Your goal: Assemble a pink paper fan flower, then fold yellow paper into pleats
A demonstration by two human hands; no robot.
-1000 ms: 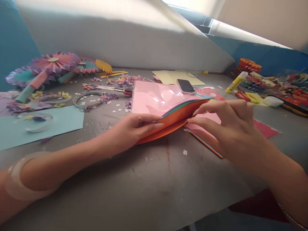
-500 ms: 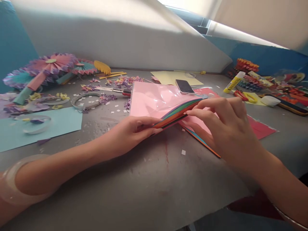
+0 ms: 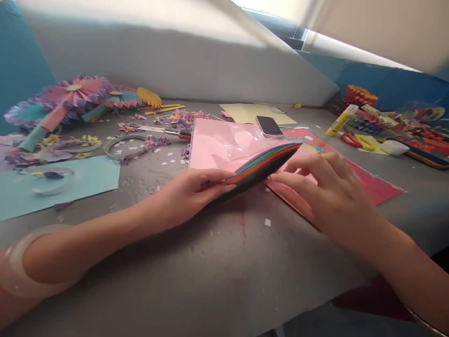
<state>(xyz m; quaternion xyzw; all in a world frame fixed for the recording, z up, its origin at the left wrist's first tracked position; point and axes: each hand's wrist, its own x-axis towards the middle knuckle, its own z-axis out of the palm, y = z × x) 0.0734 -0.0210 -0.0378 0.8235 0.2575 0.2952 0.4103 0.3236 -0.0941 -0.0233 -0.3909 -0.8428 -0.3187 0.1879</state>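
Note:
A stack of coloured paper (image 3: 261,169), with blue, green, orange and black sheets showing, is lifted and bowed above the table. My left hand (image 3: 194,192) is closed on its near left end, thumb on one side and fingers on the other. My right hand (image 3: 326,192) is at the lower edge of the stack, fingers bent and fingertips drawn close to the thumb on the sheet edges. The stack's far right tip stands free above the right fingers. Behind it lies pink paper (image 3: 213,145) under shiny clear plastic. Orange-edged sheets (image 3: 293,206) lie partly under my right hand.
A phone (image 3: 268,125) rests on the pink paper. Left are a light blue sheet (image 3: 94,180), a tape roll (image 3: 126,147), a cutter (image 3: 184,135) and paper rosettes (image 3: 75,96). Right are a glue stick (image 3: 342,120), scissors (image 3: 354,140) and red paper (image 3: 380,185). Paper scraps are scattered about.
My right hand has moved down from the upper edge of the stack. The stack's right end has come free of the fingers, and more of the black sheet shows. My left hand stays put.

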